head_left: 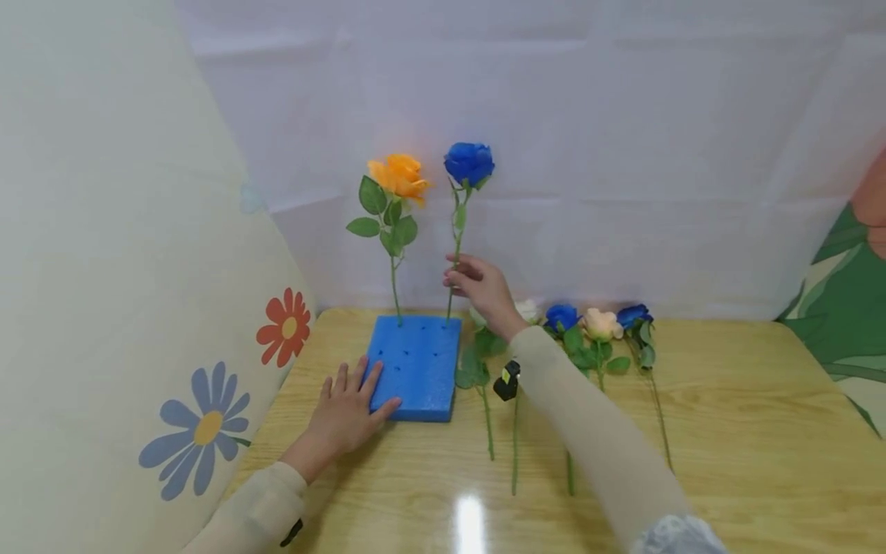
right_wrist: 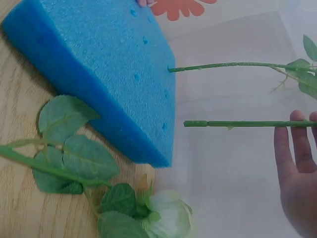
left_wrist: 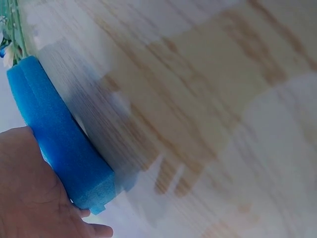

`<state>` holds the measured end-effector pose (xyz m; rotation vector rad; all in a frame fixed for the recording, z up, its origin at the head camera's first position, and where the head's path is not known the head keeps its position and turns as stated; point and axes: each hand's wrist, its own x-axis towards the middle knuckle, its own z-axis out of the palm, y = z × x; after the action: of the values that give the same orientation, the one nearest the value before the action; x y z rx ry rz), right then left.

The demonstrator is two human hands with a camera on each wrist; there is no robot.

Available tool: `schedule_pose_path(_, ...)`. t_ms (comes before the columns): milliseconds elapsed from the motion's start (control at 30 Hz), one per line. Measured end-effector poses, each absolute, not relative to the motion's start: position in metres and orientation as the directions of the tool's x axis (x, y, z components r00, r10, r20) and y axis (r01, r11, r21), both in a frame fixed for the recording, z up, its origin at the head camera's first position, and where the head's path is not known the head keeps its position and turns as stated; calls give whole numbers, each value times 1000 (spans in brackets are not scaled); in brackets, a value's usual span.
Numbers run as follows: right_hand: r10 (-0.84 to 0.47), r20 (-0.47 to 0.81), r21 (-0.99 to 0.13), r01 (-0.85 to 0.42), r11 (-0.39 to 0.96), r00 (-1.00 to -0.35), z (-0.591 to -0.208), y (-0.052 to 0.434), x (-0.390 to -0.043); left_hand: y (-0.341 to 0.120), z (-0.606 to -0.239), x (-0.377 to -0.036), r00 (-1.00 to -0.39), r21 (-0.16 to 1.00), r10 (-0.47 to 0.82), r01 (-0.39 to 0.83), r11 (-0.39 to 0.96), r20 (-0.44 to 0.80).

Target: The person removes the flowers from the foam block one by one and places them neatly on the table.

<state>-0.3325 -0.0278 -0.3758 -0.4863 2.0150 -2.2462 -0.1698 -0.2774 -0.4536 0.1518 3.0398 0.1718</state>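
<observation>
Wood-grain, glossy and pale, the surface [head_left: 727,431] lies right in front of you and carries everything here. Your left hand [head_left: 344,415] rests flat with straight, spread fingers on the near left corner of the rectangular blue foam block [head_left: 418,365], pressing it down; the left wrist view shows the palm against the block's edge. Just right of the block, a row of loose artificial roses [head_left: 595,331] lies on the surface, stems toward you, heads away: white, blue, peach and blue again. The right wrist view shows the white one lying beside the block's corner with its green leaves.

Further back, your right hand [head_left: 484,288] has its fingers closed round the thin green stem of the blue artificial rose [head_left: 469,163], holding it upright with its lower end just at the block's far right corner; the right wrist view shows that end a little short of the foam. Beside it, the orange artificial rose [head_left: 398,175] stands with its stem stuck in the far left hole. No brand, label or writing can be read anywhere.
</observation>
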Motion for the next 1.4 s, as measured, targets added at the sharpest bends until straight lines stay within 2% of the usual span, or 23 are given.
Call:
schedule_pose_path(233,-275,173,-984,-155,-84,-946,-376,-13,-329,-281,-457,-173,-991,130,102,91,987,-84)
schedule_pose_path(633,-368,261,-963,-265,-42,-892,-382,20,-311,-278,-459,-176,-992,145,115,106,984,-56)
schedule_pose_path(1067,-354,196,-975,-220,30,-915,-385,64,-293,-278,-461,-179,-992,145,104,93,985,-68)
schedule_pose_path(1400,-333,167,-982,-186,27,-928,-380,98,-280,-278,-454,-177,-992,122,116,109,986,-48)
